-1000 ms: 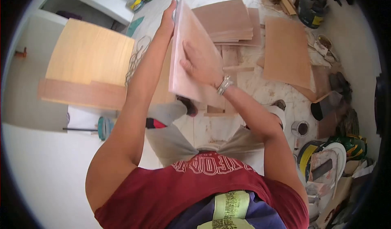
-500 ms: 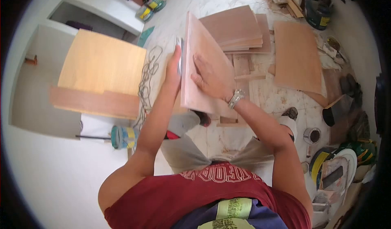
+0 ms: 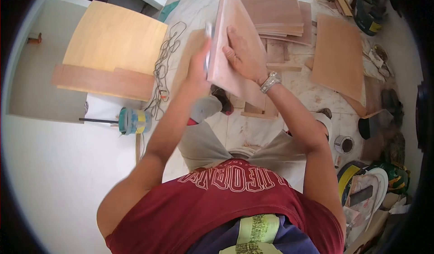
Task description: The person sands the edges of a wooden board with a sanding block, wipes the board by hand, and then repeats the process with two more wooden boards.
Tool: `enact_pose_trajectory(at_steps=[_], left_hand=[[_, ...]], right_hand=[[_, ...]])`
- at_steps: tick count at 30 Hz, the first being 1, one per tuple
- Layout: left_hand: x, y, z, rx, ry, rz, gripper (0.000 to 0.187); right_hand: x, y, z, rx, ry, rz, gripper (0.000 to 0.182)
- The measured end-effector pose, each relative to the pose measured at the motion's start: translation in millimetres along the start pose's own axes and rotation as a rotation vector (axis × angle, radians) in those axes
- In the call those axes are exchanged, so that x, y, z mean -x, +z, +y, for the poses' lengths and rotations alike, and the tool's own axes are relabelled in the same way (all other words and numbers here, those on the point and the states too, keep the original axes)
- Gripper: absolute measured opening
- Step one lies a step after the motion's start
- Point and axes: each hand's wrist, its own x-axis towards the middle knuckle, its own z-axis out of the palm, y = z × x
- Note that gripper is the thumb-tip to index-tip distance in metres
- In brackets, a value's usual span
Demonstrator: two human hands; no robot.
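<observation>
A pinkish wooden panel [image 3: 246, 80] is held up on edge in front of my body, tilted. My right hand [image 3: 244, 57], with a metal watch at the wrist, lies on its broad face with the fingers stretched out. On the panel's left side, my left hand [image 3: 199, 62], blurred, is closed round a thin metal-looking tool [image 3: 208, 32] at the long edge. The hand hides most of the tool.
Stacked boards [image 3: 271, 12] and a separate board [image 3: 338, 57] lie on the floor ahead. A pale panel [image 3: 115, 39], a cable [image 3: 165, 59] and a bucket [image 3: 135, 120] are at left. An open can [image 3: 344, 144] and round tubs [image 3: 352, 175] stand at right.
The view has tilted, so floor, boards and held panel appear higher. My left hand and its tool have moved nearer the panel's lower end. My right hand stays on the panel's face.
</observation>
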Motion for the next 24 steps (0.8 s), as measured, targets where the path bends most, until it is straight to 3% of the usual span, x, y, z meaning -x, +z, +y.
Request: enact_pose_trajectory(at_steps=[2,5,8,11,15,19,24], left_hand=[[72.3,-11.2,-9.0,-0.006,-0.045,0.066,0.058],[113.4,-35.7,-4.1,-0.009,-0.087,-0.049,0.065],[106.4,-4.3,13.7,-0.646,0.177,-0.095,0.078],[88.2,-0.3,10.1,-1.498,0.420,-0.183,0.081],[64.6,6.2,18.0,-1.574,0.329,-0.196,0.085],[-30.5,-3.6,25.9,-1.607,0.352,-0.176,0.090],[-253.9,-16.2,43.5,-1.649,0.481,-0.201,0.097]], right_hand=[[-0.1,3.4,6.2,-0.011,-0.017,0.008,0.071],[-1.9,6.4,8.9,-0.080,-0.016,-0.032,0.075],[-3.4,6.1,9.5,-0.034,-0.017,-0.039,0.073],[-3.6,-0.7,8.5,0.057,0.000,-0.072,0.071],[-1.5,-5.8,-1.0,-0.004,-0.017,-0.048,0.073],[-1.4,6.0,13.8,-0.028,-0.098,0.000,0.075],[-1.8,-1.8,0.7,-0.026,0.018,-0.026,0.074]])
